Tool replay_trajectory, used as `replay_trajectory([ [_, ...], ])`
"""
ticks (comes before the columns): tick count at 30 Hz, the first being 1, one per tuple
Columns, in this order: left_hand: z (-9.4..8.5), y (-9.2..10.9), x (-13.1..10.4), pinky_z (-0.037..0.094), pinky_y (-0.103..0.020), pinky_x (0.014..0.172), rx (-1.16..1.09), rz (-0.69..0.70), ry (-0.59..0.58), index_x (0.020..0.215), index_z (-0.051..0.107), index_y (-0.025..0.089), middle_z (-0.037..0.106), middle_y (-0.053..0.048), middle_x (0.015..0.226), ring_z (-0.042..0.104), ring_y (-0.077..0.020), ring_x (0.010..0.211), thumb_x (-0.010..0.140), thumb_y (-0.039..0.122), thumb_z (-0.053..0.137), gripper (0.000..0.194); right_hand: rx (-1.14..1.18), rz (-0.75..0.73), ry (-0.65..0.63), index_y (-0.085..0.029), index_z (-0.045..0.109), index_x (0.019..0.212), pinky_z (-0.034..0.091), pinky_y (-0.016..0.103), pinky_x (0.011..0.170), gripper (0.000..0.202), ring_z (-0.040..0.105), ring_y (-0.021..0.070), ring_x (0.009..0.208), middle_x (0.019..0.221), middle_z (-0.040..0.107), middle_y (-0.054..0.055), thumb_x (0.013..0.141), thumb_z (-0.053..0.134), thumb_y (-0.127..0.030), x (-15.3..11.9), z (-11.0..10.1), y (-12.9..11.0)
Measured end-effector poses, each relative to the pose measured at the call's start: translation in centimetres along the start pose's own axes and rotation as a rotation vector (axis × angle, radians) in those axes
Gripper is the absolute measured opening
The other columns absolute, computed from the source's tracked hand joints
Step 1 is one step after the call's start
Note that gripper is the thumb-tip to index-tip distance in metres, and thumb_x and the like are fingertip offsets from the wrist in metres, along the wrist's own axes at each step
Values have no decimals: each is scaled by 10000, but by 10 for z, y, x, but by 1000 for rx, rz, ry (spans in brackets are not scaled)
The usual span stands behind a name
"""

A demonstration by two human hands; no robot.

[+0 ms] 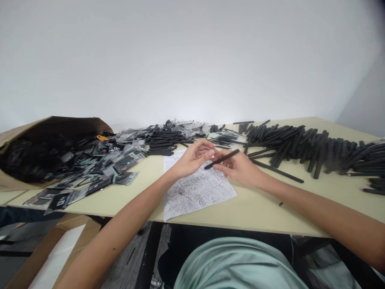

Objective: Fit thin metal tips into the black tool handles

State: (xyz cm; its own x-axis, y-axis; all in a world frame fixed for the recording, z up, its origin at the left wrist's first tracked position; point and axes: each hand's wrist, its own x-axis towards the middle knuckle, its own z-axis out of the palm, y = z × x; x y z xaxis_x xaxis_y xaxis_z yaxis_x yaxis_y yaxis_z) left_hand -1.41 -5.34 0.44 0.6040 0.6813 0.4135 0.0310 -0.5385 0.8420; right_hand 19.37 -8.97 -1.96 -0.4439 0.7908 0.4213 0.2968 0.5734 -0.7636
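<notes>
A black pen [222, 159] lies slanted in my right hand [239, 168], whose thumb and fingers are closed on it. My left hand [196, 156] is just to the left, its fingers bent together near the pen's side; what they hold, if anything, is too small to name. Both hands are above a white sheet of paper [192, 194] covered with dark scribbles. Behind my left hand are stacked black pens [164, 142]. A bundle of thin dark refills [224, 138] lies beyond my hands.
On the left, a tipped cardboard box [15, 184] spills packaged items [96, 184] over the table [255, 218]. A long heap of black pens [300, 146] spans the right. A tiny black piece [280, 204] is near the front edge. Below left stands an open carton [48, 249].
</notes>
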Motion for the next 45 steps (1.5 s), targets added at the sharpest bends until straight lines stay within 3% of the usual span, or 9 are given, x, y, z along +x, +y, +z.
replay_trajectory([
  [2, 2, -2, -1, 549, -346, 910, 52, -23, -76, 1113, 594, 169, 673, -105, 1090, 681, -190, 1000, 938, 440, 658, 329, 81, 22, 20, -210, 679, 1016, 478, 289, 547, 290, 611, 140, 585, 855, 696, 21, 861, 714, -452, 0, -3, 1],
  [7, 0, -4, -3, 536, -304, 773, 63, -86, -173, 1084, 605, 170, 686, -62, 917, 681, -153, 805, 913, 416, 696, 314, 59, 41, 51, -204, 724, 956, 445, 286, 521, 349, 563, 142, 554, 686, 660, -6, 767, 801, -487, 2, -4, 9],
  [11, -7, -1, -3, 515, -293, 728, 126, -121, -168, 1089, 618, 161, 674, -40, 811, 658, -145, 741, 911, 403, 694, 310, 59, 43, 144, -204, 698, 1034, 483, 304, 583, 400, 624, 171, 674, 877, 726, 46, 765, 799, -481, 3, -9, 8],
  [14, -9, 0, -3, 492, -277, 709, 215, -119, -131, 1076, 628, 152, 674, -47, 830, 640, -144, 760, 888, 392, 720, 318, -89, -38, 185, -208, 686, 1004, 488, 309, 636, 271, 673, 209, 833, 989, 733, 72, 856, 712, -434, 1, -16, 5],
  [17, -5, -3, -4, 478, -261, 664, 196, -133, -121, 1083, 602, 155, 651, -26, 795, 605, -122, 687, 893, 411, 710, 337, -441, -167, 79, -213, 671, 1007, 478, 337, 712, 178, 670, 222, 866, 994, 726, 70, 940, 604, -363, -3, -17, 2],
  [20, 1, -8, -5, 469, -245, 611, 139, -160, -120, 1094, 565, 170, 617, 5, 740, 571, -101, 597, 914, 453, 675, 353, -752, -208, -60, -183, 635, 1073, 450, 361, 730, 227, 659, 248, 868, 1014, 713, 102, 1000, 508, -356, -5, -9, 1],
  [25, 5, -14, -6, 459, -223, 539, 113, -204, -118, 1109, 534, 181, 621, 7, 763, 569, -90, 547, 922, 494, 653, 384, -837, -98, -164, -171, 569, 1098, 391, 318, 666, 186, 662, 237, 894, 1056, 704, 104, 1043, 439, -292, -5, 1, 1],
  [35, -2, -5, -7, 546, -280, 681, 254, -140, -126, 1065, 621, 130, 700, -58, 854, 659, -128, 672, 893, 346, 714, 291, -1028, -12, -93, -183, 586, 1165, 153, 319, 554, 308, 637, 196, 745, 971, 730, 72, 1071, 343, -349, -7, 3, 1],
  [45, 0, -7, -5, 569, -303, 729, 194, -138, -97, 968, 654, 95, 735, -86, 840, 693, -135, 672, 850, 232, 759, 209, -1042, -61, -94, -206, 642, 1101, 137, 326, 556, 392, 569, 158, 643, 857, 706, 44, 1076, 296, -388, -8, 1, 6],
])
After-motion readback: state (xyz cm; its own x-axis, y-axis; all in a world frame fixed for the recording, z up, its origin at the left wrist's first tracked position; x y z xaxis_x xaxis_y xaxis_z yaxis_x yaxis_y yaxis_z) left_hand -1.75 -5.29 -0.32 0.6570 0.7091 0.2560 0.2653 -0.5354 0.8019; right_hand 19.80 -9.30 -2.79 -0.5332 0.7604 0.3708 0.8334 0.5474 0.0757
